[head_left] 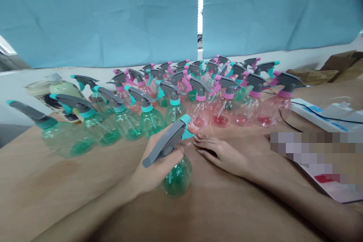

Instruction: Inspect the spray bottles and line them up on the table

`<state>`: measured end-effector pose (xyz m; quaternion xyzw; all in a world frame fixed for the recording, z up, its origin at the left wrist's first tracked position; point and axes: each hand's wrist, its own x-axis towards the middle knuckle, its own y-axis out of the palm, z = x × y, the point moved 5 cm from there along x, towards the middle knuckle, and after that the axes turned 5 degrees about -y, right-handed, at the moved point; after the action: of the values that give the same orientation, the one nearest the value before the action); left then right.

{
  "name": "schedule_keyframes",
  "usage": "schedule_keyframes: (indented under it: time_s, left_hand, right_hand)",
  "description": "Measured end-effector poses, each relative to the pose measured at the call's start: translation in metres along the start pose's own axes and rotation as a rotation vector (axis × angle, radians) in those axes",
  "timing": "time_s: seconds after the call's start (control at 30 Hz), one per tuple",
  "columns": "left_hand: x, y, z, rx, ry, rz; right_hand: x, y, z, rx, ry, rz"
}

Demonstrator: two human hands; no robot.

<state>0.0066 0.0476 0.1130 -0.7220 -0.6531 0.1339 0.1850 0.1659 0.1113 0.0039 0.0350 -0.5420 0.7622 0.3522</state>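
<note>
My left hand (159,159) is wrapped round the neck of a green spray bottle (178,181) with a grey and teal trigger head. That bottle stands upright on the wooden table (221,211) near its front. My right hand (222,153) lies on the table just right of it, palm down, with fingers stretched out and nothing in them. Behind both hands stand several green spray bottles (129,124) with teal collars on the left. On the right are several pink spray bottles (245,111) with pink collars. Bottles at the back partly hide one another.
A large bottle with pale liquid (66,89) stands at the back left. To the right lie a white power strip (314,115) with a black cable and a flat, partly blurred-out object (337,185). Brown cardboard (337,68) sits at the back right, below a blue curtain (113,15).
</note>
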Motion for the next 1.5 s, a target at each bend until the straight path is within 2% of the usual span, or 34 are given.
schedule_keyframes:
  time_s: [0.33,0.57,0.8,1.1,1.33,1.5]
  left_hand:
    - [-0.001,-0.001,0.004,-0.066,-0.029,-0.02]
    - [-0.001,-0.001,-0.002,-0.065,0.031,-0.016]
    - [-0.002,-0.005,0.012,-0.005,0.038,0.032]
    - [-0.001,-0.006,-0.005,0.007,0.112,-0.033]
    - [-0.003,-0.006,0.003,0.015,0.096,-0.004]
    - [-0.002,-0.007,0.002,0.031,0.092,0.001]
  right_hand:
    - [0.0,0.0,-0.001,0.031,0.012,-0.018]
    - [0.001,-0.002,0.001,0.04,-0.007,-0.025]
    - [0.002,-0.001,0.0,0.022,-0.006,-0.007]
    - [0.002,0.0,-0.001,0.024,-0.013,-0.005]
    - [0.0,0.0,0.001,-0.017,-0.023,0.012]
    - [0.0,0.0,0.0,-0.023,-0.016,0.012]
